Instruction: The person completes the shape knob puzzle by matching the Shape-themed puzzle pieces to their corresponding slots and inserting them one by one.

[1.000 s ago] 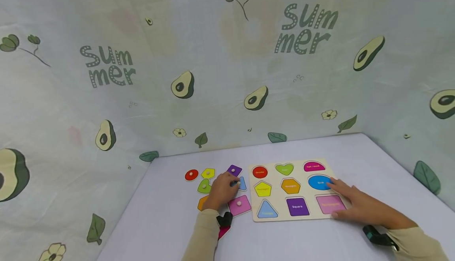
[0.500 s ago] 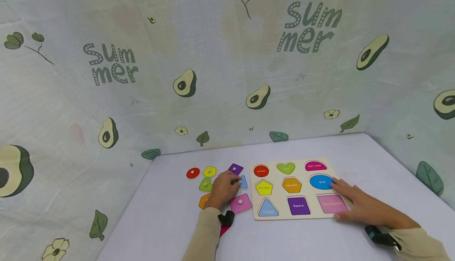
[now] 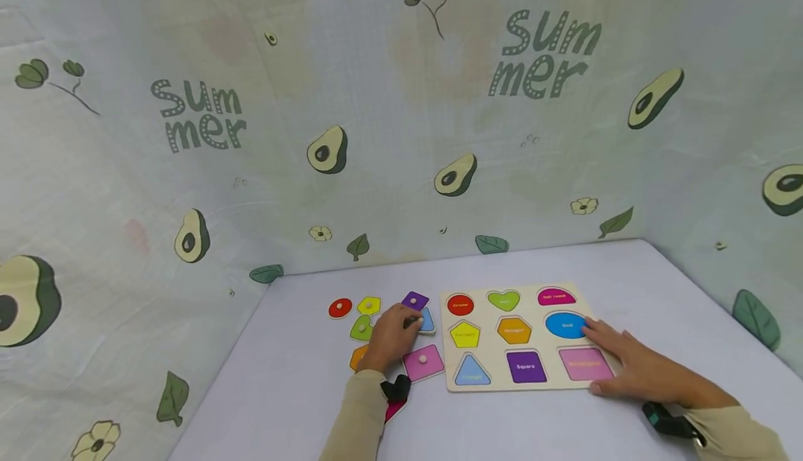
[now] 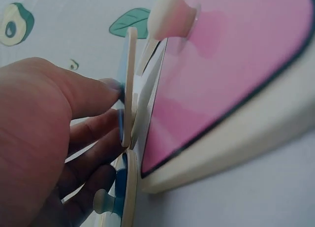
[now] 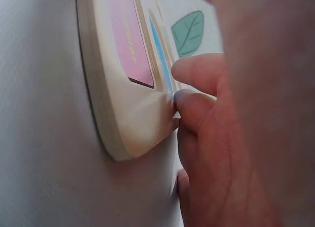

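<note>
My left hand (image 3: 390,339) pinches the light blue triangle puzzle piece (image 3: 428,321) by its knob, between thumb and fingers. Seen edge-on in the left wrist view, the triangle stands close to the pink rectangle piece (image 4: 221,74). A darker blue piece with a knob (image 4: 129,187) lies under the fingers; the hand hides it from the head view. My right hand (image 3: 646,363) rests with extended fingers along the right edge of the wooden shape board (image 3: 489,342). In the right wrist view its fingertips (image 5: 189,99) are at the board's edge (image 5: 147,133).
Loose knobbed pieces lie left of the board: a red circle (image 3: 340,308), yellow pentagon (image 3: 369,305), green heart (image 3: 361,328), orange piece (image 3: 358,357) and purple square (image 3: 415,300). A magenta piece (image 3: 394,409) shows beneath the left wrist. A printed cloth (image 3: 389,224) backs the white table.
The triangle has shifted slightly in my left hand's pinch, and its pale lower edge shows more. My right hand has stayed on the board's edge.
</note>
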`<state>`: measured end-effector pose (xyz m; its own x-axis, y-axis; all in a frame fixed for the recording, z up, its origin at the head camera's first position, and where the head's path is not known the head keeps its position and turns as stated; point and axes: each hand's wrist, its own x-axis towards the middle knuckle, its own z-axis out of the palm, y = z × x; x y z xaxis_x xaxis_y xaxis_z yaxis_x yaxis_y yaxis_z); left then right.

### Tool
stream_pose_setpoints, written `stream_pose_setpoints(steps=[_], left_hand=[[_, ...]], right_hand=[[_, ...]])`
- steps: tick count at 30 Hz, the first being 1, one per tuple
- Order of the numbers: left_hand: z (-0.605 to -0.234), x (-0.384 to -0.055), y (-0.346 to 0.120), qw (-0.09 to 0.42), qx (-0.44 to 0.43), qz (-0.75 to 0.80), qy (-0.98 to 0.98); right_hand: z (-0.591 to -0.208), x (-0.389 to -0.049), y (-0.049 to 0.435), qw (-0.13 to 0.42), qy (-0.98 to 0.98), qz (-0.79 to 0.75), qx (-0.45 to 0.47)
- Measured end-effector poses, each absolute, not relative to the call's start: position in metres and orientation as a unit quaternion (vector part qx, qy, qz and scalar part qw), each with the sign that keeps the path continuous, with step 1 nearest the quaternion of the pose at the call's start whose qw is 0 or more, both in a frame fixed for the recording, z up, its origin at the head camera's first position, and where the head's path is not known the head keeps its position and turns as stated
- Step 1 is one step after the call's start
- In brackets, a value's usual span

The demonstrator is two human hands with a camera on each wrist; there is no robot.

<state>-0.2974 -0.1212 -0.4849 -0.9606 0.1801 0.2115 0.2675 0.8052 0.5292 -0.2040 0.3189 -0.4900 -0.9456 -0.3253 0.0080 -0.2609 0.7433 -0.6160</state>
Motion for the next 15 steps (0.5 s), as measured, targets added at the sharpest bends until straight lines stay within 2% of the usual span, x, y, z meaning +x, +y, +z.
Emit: stream_pose_setpoints(steps=[5, 15], left_hand=[[-0.4841, -0.2959, -0.123, 0.091, -0.12, -0.308, -0.939], [-0.4797, -0.2965, -0.1254, 0.082, -0.118, -0.361, -0.921]], right_hand=[[-0.4884, -0.2036, 0.3185, 0.054, 0.932, -0.321, -0.157], [-0.4846, -0.2061, 0.3173, 0.063, 0.941, -0.305, -0.135]])
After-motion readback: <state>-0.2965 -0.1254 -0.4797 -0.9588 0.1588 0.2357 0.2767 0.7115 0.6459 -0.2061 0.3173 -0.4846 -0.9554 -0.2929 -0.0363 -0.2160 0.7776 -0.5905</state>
